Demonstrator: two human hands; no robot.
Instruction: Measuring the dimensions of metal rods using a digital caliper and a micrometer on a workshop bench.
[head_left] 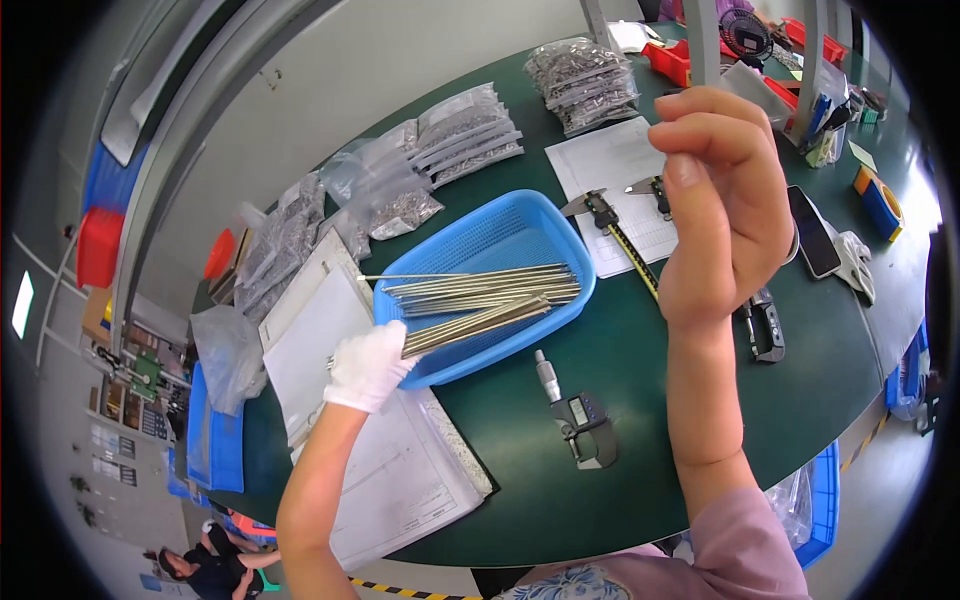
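My left hand (368,365), in a white glove, is closed around the near ends of a bundle of thin metal rods (485,322). That bundle slants across the near left rim of a blue plastic basket (586,250). More loose rods (480,287) lie inside the basket, roughly side by side. Bare and raised above the table's right side, my right hand (725,210) has its fingers curled in toward the thumb, with nothing visible in them. A digital micrometer (590,430) lies between my forearms. Beyond the basket's right side, a digital caliper (603,215) rests on a printed sheet (615,160).
Bags of small metal parts (465,135) line the back of the green table (560,520). Drawings (390,500) lie under my left forearm. On the right are another micrometer (768,330), a phone (815,235) and a white glove (855,265). A person (205,565) sits far left.
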